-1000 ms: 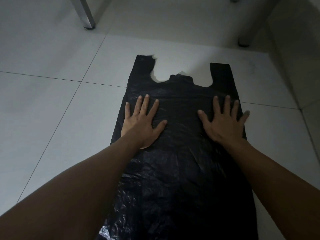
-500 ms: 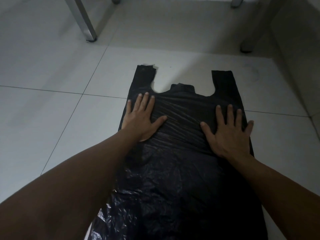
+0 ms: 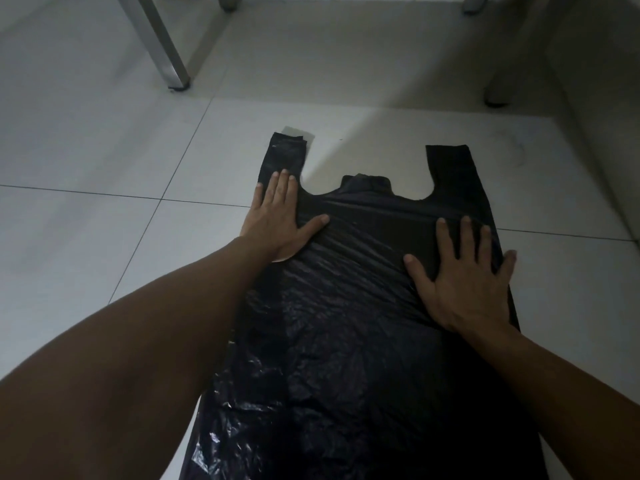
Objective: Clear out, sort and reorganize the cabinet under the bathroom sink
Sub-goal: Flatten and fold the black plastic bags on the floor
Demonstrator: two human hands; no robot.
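Both hands slid up the black plastic bag (image 3: 349, 323) since 1 s ago, L hand (image 3: 277, 220) furthest.
L hand flat, fingers straight, pressing base of bag's left handle strap; R hand (image 3: 464, 282) flat, fingers spread, on bag's upper right. Bag lies flat on white tile floor (image 3: 104, 237), near metal legs (image 3: 162, 46).

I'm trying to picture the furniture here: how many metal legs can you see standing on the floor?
3 feet show: a square leg far left, a round one far right, another at the top edge. A fourth is partly cropped.
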